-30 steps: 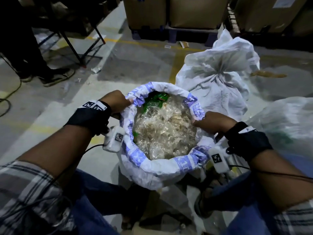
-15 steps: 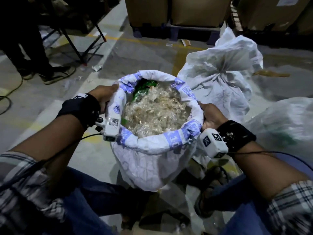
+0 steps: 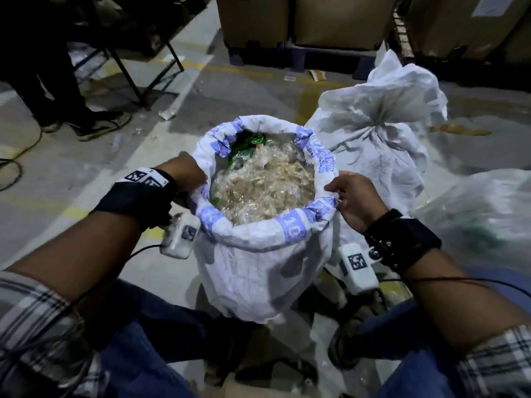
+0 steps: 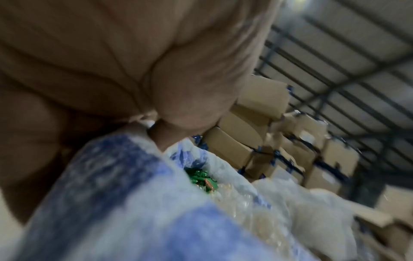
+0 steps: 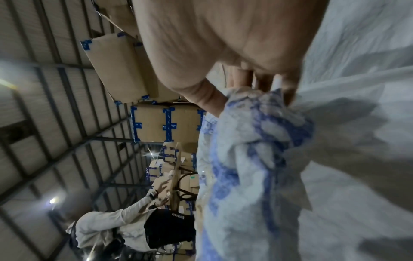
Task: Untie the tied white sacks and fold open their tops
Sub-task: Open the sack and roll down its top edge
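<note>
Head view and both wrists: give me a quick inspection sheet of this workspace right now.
Surface: concrete floor with yellow lines.
Job's things: open sack, top rolled down, clear wrappers inside; tied sack behind it, knot intact.
Clutter: paper scraps on the floor.
Hands: left hand and right hand each grip the open sack's rim.
Cables: black cable on the floor at left.
Surroundings: cardboard boxes on a pallet; a bystander's shoes.

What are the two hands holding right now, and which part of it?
Both hold the open white sack by its rolled-down rim: the left hand grips the left side, and the right hand pinches the right side.
</note>
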Demonstrator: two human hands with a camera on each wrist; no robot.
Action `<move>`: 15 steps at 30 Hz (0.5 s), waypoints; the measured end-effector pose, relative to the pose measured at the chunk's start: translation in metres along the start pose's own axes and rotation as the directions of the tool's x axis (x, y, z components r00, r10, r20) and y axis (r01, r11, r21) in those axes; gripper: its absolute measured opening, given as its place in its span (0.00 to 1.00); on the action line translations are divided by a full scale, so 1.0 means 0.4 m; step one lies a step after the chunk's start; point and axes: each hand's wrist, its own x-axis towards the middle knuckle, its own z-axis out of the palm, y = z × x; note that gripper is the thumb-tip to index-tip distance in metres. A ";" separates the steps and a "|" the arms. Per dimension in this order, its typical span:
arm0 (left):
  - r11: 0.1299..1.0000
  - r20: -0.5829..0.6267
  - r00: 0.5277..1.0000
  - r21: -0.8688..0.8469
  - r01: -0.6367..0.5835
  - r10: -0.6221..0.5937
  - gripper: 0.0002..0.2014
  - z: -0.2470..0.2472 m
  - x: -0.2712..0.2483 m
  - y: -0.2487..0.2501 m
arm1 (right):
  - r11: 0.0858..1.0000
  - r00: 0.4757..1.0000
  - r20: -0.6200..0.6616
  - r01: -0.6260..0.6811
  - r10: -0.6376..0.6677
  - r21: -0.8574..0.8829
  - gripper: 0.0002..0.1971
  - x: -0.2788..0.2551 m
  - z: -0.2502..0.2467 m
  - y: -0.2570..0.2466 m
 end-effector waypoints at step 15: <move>0.315 0.238 0.963 -0.911 0.267 -0.129 0.13 -0.086 0.007 -0.013 | 0.815 0.930 0.063 -0.350 0.363 0.462 0.17 0.003 -0.050 -0.039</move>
